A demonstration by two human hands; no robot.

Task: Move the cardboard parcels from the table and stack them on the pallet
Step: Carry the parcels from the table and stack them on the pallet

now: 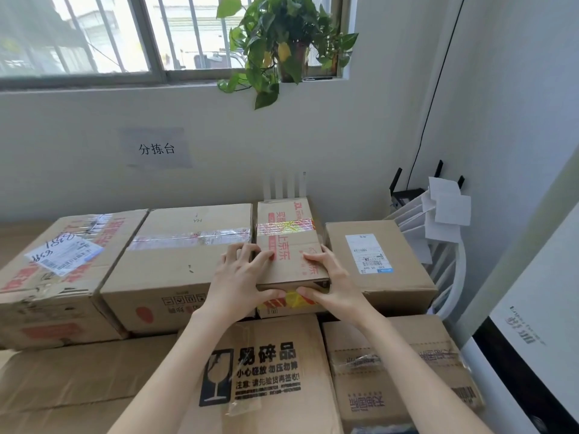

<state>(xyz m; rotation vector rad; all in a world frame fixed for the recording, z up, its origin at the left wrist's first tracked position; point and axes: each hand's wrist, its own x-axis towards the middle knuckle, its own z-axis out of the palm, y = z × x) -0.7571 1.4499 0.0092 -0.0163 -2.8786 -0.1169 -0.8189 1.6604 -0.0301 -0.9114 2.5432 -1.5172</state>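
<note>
Backdrop: barred window.
Hands: left hand, right hand clamp red-taped parcel.
Risk: flanking cartons may snag lift.

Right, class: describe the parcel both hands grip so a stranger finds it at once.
Under the potted plant, boxes line the wall. The narrow parcel sits between a wide plain box and a white-labelled box. Unlike them, it carries red lettering and yellow tape.

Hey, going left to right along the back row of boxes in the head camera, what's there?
Box with a crumpled label → box with clear tape → narrow red-printed box, gripped by the left hand and right hand → box with a white shipping label → white papers.
</note>
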